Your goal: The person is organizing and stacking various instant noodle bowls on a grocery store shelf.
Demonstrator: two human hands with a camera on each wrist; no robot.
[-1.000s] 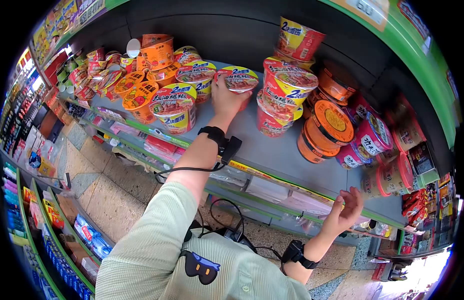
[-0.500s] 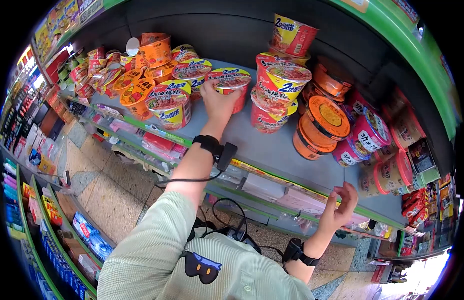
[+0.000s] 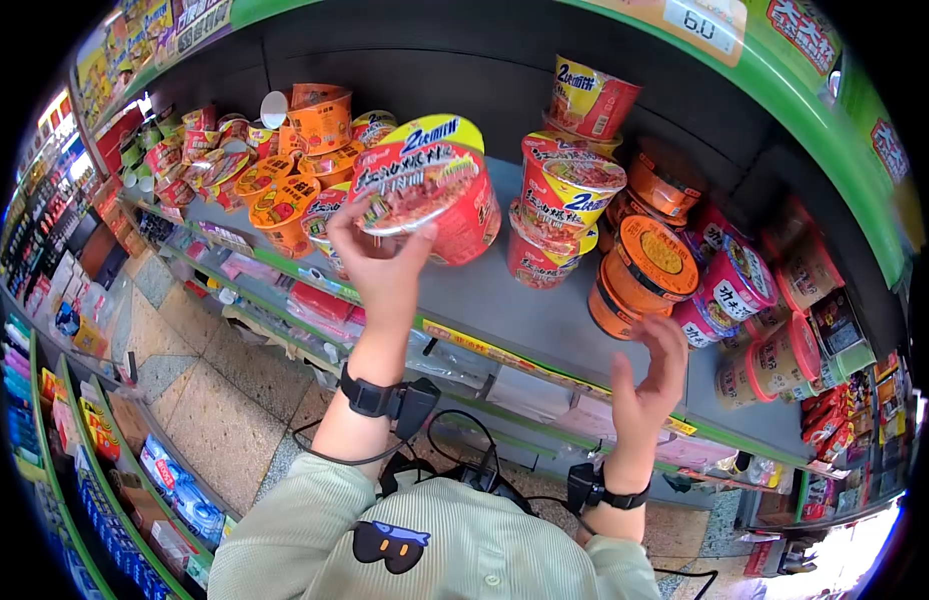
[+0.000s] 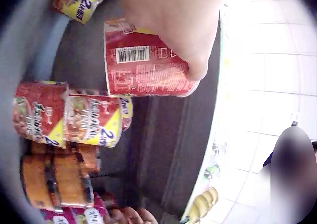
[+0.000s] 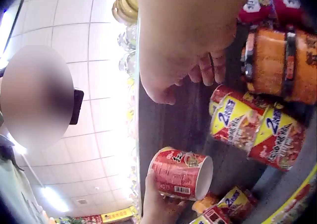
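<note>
My left hand point(image 3: 382, 268) grips a red instant noodle cup point(image 3: 439, 190) with a yellow and red lid, tilted above the shelf point(image 3: 484, 315). Its thumb lies at the near rim, while the rest of the fingers wrap the far left side. In the left wrist view the cup's barcoded side point(image 4: 143, 68) shows; the right wrist view shows its pale base point(image 5: 204, 178). My right hand point(image 3: 649, 380) holds nothing, its fingers loosely bent, in front of the orange noodle tubs point(image 3: 649, 260). Matching red cups point(image 3: 569, 185) stand stacked to the right of the held cup.
Orange cups point(image 3: 284, 205) and smaller red cups crowd the shelf's left end. Purple cups point(image 3: 734, 285) and beige tubs with red lids point(image 3: 789, 350) stand at the right. A green shelf edge with a price tag point(image 3: 704, 25) runs overhead. Cables hang from both wrists.
My left hand has lifted the red noodle cup off the shelf and brought it nearer, tilting it. My right hand has risen and moved slightly left, toward the shelf.
</note>
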